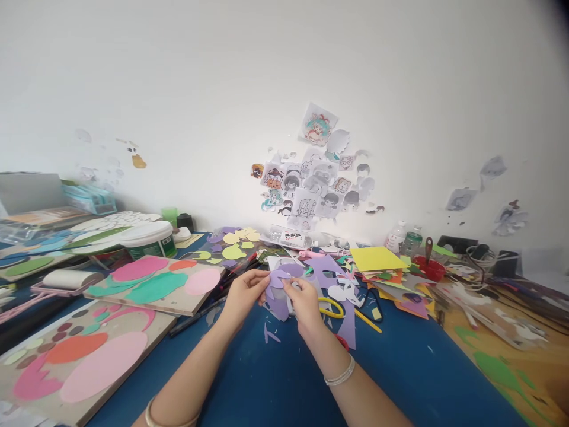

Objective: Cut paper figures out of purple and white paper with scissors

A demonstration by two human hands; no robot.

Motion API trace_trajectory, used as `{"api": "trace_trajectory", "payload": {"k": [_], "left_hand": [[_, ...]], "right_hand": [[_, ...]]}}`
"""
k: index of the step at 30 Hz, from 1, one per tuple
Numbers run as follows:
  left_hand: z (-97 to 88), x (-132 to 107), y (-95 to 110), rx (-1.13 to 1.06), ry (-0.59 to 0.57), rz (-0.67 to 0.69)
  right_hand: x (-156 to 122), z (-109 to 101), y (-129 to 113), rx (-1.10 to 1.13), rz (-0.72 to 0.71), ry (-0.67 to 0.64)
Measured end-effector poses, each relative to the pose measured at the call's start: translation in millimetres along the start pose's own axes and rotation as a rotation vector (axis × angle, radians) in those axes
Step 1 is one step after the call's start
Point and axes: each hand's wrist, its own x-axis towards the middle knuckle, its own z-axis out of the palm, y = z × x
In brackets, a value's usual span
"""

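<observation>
My left hand (246, 295) pinches the left side of a small purple paper cutout (278, 276) with petal-like points. On its other edge, the fingertips of my right hand (304, 301) are closed. The cutout is held above the blue table, with more purple paper (279, 307) below and behind it. Yellow loops, apparently scissor handles (334, 307), show just right of my right hand; the rest is hidden. Thin purple scraps (272, 337) lie under my hands. A larger purple sheet with cut-out holes (328, 271) rests beyond my right hand.
Boards with pink, orange and green paper shapes (104, 365) stand at the left, near a paint roller (71, 279) and a white tub (149, 237). Coloured sheets (377, 259) are stacked at the right, before a red bowl (430, 270). Drawings (317, 124) hang on the wall.
</observation>
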Motion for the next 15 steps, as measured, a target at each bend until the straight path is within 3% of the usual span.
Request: {"api": "trace_trajectory", "payload": {"k": [15], "left_hand": [[3.0,0.1,-2.0,-0.028,0.008,0.016]], "right_hand": [[-1.2,2.0,-0.7,0.045,0.028,-0.034]]}}
